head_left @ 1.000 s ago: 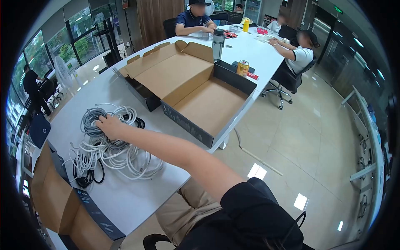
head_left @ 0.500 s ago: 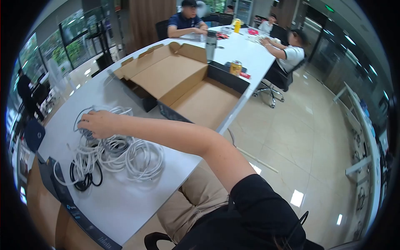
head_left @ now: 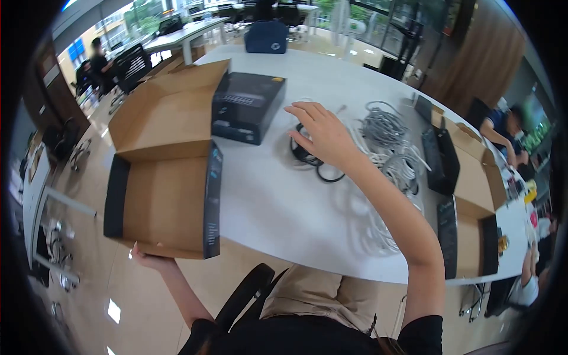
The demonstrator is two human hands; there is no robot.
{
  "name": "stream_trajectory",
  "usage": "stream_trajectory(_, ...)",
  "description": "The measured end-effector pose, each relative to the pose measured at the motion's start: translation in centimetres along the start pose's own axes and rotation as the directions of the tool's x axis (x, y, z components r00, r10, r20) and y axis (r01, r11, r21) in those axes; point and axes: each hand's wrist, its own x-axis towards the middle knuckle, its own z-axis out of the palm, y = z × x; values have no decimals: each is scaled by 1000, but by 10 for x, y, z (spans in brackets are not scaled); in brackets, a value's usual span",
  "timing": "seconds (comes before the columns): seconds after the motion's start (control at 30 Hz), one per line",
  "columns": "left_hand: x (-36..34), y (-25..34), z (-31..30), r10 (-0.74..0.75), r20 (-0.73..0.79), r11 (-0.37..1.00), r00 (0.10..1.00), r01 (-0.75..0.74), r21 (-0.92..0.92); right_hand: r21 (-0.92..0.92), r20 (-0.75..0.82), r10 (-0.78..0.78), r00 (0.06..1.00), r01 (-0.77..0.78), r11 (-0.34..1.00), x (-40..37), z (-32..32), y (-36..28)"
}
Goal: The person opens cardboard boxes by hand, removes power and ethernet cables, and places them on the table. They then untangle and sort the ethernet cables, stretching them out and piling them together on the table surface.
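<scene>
My left hand [head_left: 152, 258] grips the near edge of an open cardboard box [head_left: 167, 195], black outside and bare brown inside, which shows nothing in it. Its lid [head_left: 171, 112] is folded back, away from me. Fingers spread and holding nothing, my right hand [head_left: 322, 133] is above the table beside a black cable coil [head_left: 303, 155], partly covering it. A heap of white cables [head_left: 384, 228] lies under and around my right forearm. Beyond it sits a grey cable bundle [head_left: 383, 127].
A closed black box [head_left: 245, 106] stands behind the held box on the white table [head_left: 278, 219]. To the right is another open cardboard box [head_left: 467, 236]. A dark blue bag [head_left: 266, 37] sits at the far end. People sit along the right side.
My view has swung left, bringing the held box and my left hand into sight. My right hand has come off the grey cables and now hovers near the black coil, fingers apart.
</scene>
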Motion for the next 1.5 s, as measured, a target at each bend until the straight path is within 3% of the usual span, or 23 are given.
stream_trajectory(0.03, 0, 2, 2, 18, 83, 999, 996, -14, -51, 23, 8, -8, 1000, 7, 1000, 6, 15, -7)
stream_trajectory(0.13, -1, 7, 38, 9, -237, 1000, 971, -14, -20, 15, 59, 39, 997, -40, 999, 25, 66, -27)
stream_trajectory(0.4, 27, 0, 37, -10, -149, 1000, 989, 14, 23, -245, 94, 230, 969, -201, 948, 67, 159, -28)
stream_trajectory(0.47, 30, -4, 36, 8, -68, 1000, 998, -6, 29, -206, 86, 248, 965, -226, 952, 70, 162, -23)
stream_trajectory(0.57, 29, -4, 64, -14, -293, 999, 956, 22, 24, -221, 128, 294, 947, -261, 940, 68, 157, -15)
stream_trajectory(0.77, 80, -24, 29, -25, -227, 987, 974, 60, 150, -321, 187, 352, 917, -282, 904, 65, 147, 19)
stream_trajectory(0.87, 77, -23, 60, 148, -208, 970, 967, -101, 220, -386, 224, 364, 904, -261, 885, 58, 134, 31)
stream_trajectory(1.07, 116, -31, 46, 219, -149, 950, 964, -176, 258, -496, 266, 399, 877, -230, 837, 44, 114, 52)
stream_trajectory(1.27, 146, -33, 47, 164, -173, 956, 971, -114, 269, -470, 286, 422, 860, -258, 844, 39, 105, 69)
stream_trajectory(1.37, 167, -28, 34, 75, -47, 924, 996, -51, 380, -413, 306, 458, 834, -317, 854, 39, 102, 83)
stream_trajectory(1.47, 162, -20, 46, 20, -190, 873, 982, 75, 482, -408, 294, 462, 837, -328, 852, 38, 99, 93)
stream_trajectory(1.5, 154, -18, 54, 168, -175, 819, 970, -38, 573, -399, 288, 464, 838, -336, 853, 37, 100, 93)
